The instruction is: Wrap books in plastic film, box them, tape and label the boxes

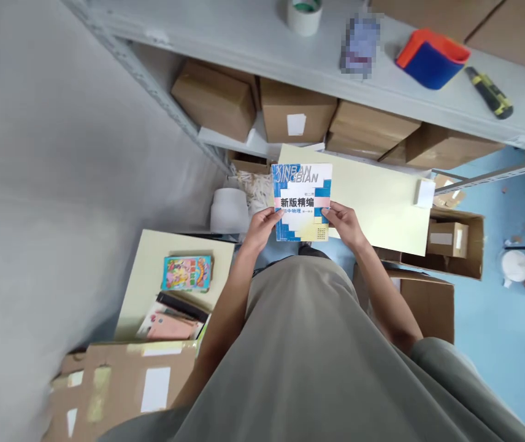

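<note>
I hold a blue, white and yellow book [302, 196] face up in front of my body, with both hands on its lower corners. My left hand [261, 226] grips the lower left edge. My right hand [343, 222] grips the lower right edge. Behind the book lies a pale yellow board [377, 205]. Down to my left, a colourful book [186, 272] and a stack of other books [175, 319] rest on a second pale board [149, 270].
A grey metal shelf [253, 37] carries a tape roll [304, 13], a red and blue item [432, 58] and a yellow utility knife [489, 92]. Cardboard boxes [297, 113] fill the shelf below. An open carton [456, 242] stands right, a taped box [124, 387] lower left.
</note>
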A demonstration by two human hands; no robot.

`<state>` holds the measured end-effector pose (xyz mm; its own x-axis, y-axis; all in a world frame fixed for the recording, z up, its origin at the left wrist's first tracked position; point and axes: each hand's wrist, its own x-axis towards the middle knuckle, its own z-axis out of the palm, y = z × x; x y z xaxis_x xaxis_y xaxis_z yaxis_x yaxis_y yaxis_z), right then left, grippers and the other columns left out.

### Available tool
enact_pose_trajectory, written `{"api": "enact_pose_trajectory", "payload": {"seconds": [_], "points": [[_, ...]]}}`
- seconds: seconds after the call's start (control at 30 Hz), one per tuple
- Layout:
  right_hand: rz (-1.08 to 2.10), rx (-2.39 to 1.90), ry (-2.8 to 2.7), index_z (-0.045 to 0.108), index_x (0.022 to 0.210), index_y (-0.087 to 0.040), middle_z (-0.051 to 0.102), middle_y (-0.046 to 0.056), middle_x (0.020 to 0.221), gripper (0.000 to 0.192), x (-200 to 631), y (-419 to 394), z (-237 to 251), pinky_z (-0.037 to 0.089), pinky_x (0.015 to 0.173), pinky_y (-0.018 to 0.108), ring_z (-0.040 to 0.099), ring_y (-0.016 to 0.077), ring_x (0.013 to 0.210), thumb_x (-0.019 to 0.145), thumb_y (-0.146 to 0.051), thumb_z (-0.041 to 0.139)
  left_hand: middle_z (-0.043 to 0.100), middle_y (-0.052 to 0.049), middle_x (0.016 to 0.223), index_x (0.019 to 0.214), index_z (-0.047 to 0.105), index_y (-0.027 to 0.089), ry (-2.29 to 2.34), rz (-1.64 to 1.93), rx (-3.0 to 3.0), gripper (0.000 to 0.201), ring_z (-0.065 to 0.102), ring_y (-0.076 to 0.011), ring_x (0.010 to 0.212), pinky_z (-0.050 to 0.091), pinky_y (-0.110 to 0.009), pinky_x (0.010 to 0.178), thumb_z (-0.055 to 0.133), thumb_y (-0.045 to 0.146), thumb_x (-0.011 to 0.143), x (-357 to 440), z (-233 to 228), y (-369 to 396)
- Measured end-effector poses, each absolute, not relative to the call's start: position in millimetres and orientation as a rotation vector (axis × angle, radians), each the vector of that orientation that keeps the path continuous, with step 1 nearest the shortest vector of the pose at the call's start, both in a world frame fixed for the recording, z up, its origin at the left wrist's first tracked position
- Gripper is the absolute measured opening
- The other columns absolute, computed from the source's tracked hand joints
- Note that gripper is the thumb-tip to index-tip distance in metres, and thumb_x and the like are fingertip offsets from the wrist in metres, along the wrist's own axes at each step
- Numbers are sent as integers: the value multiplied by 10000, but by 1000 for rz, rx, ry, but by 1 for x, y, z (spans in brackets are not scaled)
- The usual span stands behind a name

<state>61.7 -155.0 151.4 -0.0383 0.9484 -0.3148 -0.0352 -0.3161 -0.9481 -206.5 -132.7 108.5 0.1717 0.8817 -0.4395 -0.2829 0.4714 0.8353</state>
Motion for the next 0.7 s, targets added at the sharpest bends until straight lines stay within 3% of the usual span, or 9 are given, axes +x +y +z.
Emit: {"api": "enact_pose_trajectory", "payload": {"seconds": [0.13, 0.23, 0.4, 0.47, 0.53, 0.7], "points": [[1426, -1394, -1050, 899, 1254, -256, 813, 12, 819, 755, 122, -130, 141, 692, 720, 370, 779, 246, 829, 834, -883, 896, 764, -20, 832, 932, 811, 174, 1133, 863, 707, 756, 695, -169, 792, 568, -272, 740, 1066, 799, 592, -146, 99, -97], [1383, -1427, -1060, 871, 1318, -248, 812, 17, 830, 800, 157, -118, 130, 688, 756, 385, 774, 258, 874, 875, -914, 833, 706, 6, 762, 873, 802, 177, 1179, 849, 741, 731, 617, -132, 715, 491, -240, 674, 1056, 806, 600, -105, 98, -79], [1174, -1554, -1083, 770, 1474, -223, 881, 117, 1125, 819, 194, -103, 109, 709, 958, 479, 820, 301, 1066, 988, -878, 702, 656, 23, 694, 867, 825, 173, 1236, 850, 820, 707, 519, -116, 644, 401, -244, 616, 1021, 814, 645, -59, 110, -62], [962, -1637, -1129, 749, 1511, -227, 832, 192, 1391, 794, 198, -99, 107, 689, 1087, 556, 792, 351, 1282, 1011, -842, 695, 667, 15, 691, 839, 813, 173, 1269, 881, 856, 686, 540, -129, 657, 416, -252, 623, 1000, 812, 675, -50, 115, -59], [842, -1660, -1172, 767, 1508, -254, 753, 198, 1568, 727, 193, -97, 110, 658, 1177, 614, 726, 379, 1443, 1041, -805, 685, 728, -12, 745, 839, 813, 173, 1311, 932, 903, 662, 612, -157, 712, 468, -264, 656, 974, 802, 712, -44, 118, -57], [1140, -1504, -1146, 779, 1521, -267, 808, 143, 1510, 792, 146, -97, 132, 729, 1082, 527, 783, 368, 1372, 963, -829, 798, 849, -64, 907, 958, 873, 182, 1338, 932, 1166, 525, 781, -249, 879, 619, -336, 805, 843, 706, 931, -27, 131, -74]]}}
